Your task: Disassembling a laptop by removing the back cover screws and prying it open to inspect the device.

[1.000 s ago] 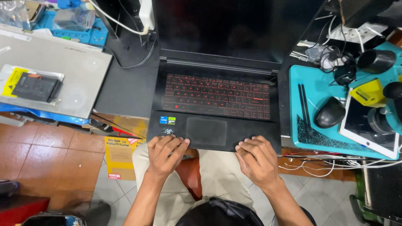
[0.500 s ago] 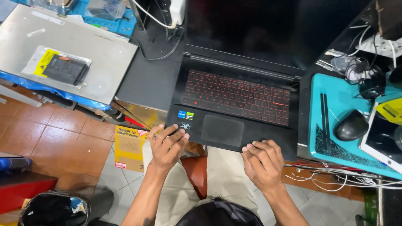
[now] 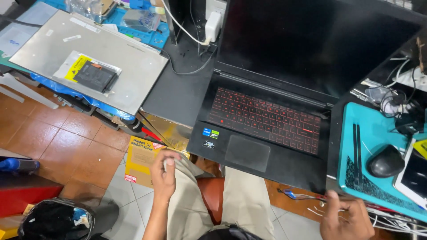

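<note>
A black laptop stands open on the desk with a red-lit keyboard and a dark screen. My left hand is off the laptop, over my lap just below its front left corner. Its fingers are curled around what looks like a small white thing. My right hand is blurred, below the laptop's front right corner, with fingers spread near loose thin cables at the desk edge. Neither hand touches the laptop.
A grey metal panel with a bagged black battery pack lies at the left. A teal mat at the right holds a black mouse and a tablet. A yellow box and a black bag sit on the tiled floor.
Both hands have left the laptop's front edge and moved down and outward. The left hand has curled. The view has shifted so the laptop sits further right.
</note>
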